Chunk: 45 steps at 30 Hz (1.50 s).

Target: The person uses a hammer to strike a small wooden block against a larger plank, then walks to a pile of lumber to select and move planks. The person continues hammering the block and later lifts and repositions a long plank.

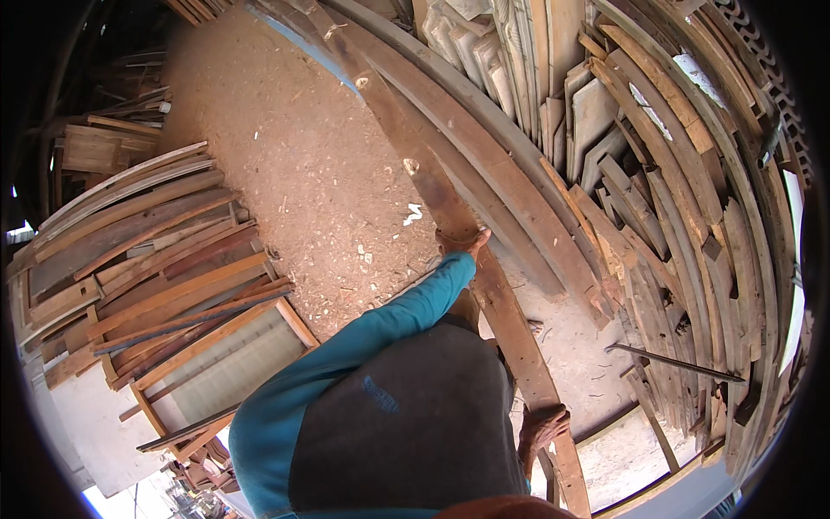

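A long brown wooden beam (512,324) with pale notches runs from the far top of the view down to the lower right, beside my body. My left hand (462,244), in a teal sleeve, is wrapped over the beam about midway along it. Closer to me, my right hand (543,428) grips the same beam, its fingers curled over the top face. Part of the right hand and its forearm are hidden by my dark-fronted shirt.
More long beams (510,186) lie just right of the held one. Stacked boards (674,216) fill the right side, with a dark metal bar (679,362) sticking out. Wooden frames (216,372) and planks are piled on the left. Wood chips litter the dirt floor (294,173).
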Motion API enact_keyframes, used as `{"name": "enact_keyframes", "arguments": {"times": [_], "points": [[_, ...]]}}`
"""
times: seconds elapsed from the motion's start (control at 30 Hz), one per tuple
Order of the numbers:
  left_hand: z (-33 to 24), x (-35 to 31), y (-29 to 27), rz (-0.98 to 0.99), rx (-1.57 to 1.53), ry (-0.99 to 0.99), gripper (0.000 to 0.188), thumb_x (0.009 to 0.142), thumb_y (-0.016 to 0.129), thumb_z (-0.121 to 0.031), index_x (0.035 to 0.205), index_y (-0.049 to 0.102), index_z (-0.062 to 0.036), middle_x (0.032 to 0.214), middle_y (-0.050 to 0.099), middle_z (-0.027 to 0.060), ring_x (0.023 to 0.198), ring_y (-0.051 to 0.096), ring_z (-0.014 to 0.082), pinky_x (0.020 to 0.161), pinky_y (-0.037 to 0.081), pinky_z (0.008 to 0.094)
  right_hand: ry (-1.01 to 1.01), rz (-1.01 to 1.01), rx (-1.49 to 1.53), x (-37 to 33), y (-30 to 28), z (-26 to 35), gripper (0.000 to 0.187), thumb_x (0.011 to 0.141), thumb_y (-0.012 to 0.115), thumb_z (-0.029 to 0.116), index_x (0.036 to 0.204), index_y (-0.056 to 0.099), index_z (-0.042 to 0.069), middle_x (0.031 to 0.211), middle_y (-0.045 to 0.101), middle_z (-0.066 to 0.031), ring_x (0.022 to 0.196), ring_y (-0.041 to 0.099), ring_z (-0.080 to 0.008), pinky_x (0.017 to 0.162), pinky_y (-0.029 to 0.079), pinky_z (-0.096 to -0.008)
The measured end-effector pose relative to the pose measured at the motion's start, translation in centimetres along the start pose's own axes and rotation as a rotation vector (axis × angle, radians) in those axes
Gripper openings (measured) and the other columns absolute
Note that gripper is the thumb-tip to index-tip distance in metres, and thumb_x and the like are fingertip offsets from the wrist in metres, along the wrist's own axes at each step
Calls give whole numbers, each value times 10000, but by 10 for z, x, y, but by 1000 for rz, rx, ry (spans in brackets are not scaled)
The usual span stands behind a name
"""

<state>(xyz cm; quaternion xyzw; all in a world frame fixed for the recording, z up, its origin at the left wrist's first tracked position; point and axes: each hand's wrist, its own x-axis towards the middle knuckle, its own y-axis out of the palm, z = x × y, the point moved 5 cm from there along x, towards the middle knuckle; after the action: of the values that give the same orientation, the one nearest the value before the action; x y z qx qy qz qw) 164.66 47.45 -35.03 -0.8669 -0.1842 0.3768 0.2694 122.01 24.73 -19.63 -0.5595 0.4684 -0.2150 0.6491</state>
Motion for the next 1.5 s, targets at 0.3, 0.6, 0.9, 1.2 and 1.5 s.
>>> {"name": "enact_keyframes", "arguments": {"times": [0.3, 0.6, 0.9, 1.2, 1.5], "points": [[5, 5, -5, 96, -64, -18, 1143, 568, 913, -235, 1402, 184, 48, 1328, 489, 260, 1166, 571, 355, 1023, 514, 426, 112, 55, 20, -12, 1, 4, 1134, 478, 959, 434, 1353, 368, 20, 1337, 414, -201, 1294, 365, -394, 1119, 295, -526], [11, 2, -11, 79, -27, -40, 1148, 577, 921, -255, 1406, 185, 39, 1288, 527, 263, 1157, 589, 355, 999, 519, 401, -116, 149, 214, 17, -13, -13, 909, 724, 597, 822, 1178, 582, 35, 1077, 516, -214, 1069, 480, -404, 941, 358, -568], [13, 4, -16, 165, -142, 11, 984, 646, 904, -169, 1351, 256, 57, 1243, 555, 235, 1097, 608, 301, 927, 538, 374, -74, 735, 576, 159, 101, 70, 826, 946, 381, 713, 1009, 645, -67, 906, 656, -229, 852, 584, -350, 820, 455, -455], [30, 28, -12, 217, -152, 5, 963, 639, 915, -184, 1339, 314, 91, 1257, 561, 211, 1112, 603, 283, 946, 526, 375, -86, 1103, 604, 132, 6, 168, 937, 931, 343, 733, 1245, 594, -114, 1229, 626, -298, 1177, 601, -353, 998, 435, -411], [10, 11, -26, 274, -174, 44, 1079, 618, 912, -260, 1373, 212, 63, 1325, 479, 274, 1173, 564, 342, 1008, 491, 402, 47, 1083, 455, 138, 100, 148, 983, 894, 384, 770, 1164, 624, -145, 1164, 648, -316, 1151, 617, -408, 957, 468, -470]]}}
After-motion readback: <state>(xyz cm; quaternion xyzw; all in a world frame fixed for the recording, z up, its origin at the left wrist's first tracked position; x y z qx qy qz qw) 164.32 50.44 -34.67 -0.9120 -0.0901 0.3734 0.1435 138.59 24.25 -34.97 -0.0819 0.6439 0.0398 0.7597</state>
